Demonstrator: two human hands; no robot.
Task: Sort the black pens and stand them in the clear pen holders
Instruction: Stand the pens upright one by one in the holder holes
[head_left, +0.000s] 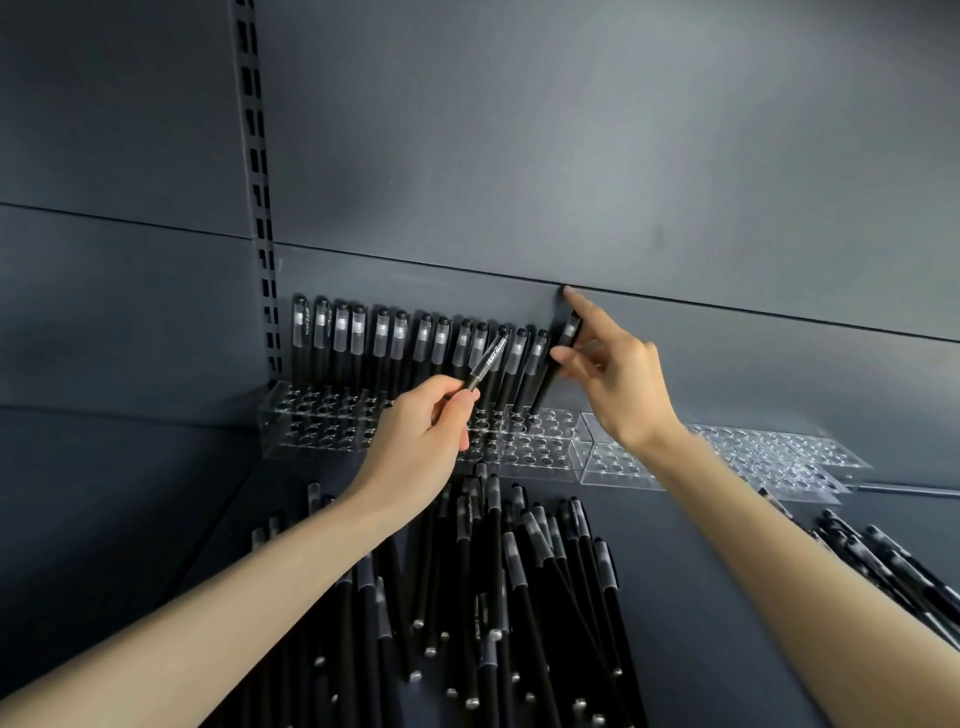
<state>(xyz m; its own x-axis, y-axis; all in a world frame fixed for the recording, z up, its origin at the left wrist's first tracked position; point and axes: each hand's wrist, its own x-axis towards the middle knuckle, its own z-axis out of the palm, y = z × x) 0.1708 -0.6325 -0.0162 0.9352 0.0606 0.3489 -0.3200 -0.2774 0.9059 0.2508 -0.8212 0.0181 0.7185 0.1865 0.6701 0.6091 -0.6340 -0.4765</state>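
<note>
A clear pen holder (291, 415) with rows of round holes stands against the back panel; several black pens (382, 343) stand upright in its rear row. My right hand (618, 384) pinches a black pen (556, 364) that leans at the right end of that row, its index finger on the cap top. My left hand (421, 441) grips another black pen (485, 364) by its lower end, tilted up to the right in front of the row. Several loose black pens (498, 571) lie in a heap on the shelf below.
More clear holders (779, 457) sit to the right along the back. Another bunch of black pens (893, 571) lies at the right edge. A slotted upright rail (260, 182) runs up the grey back panel at the left.
</note>
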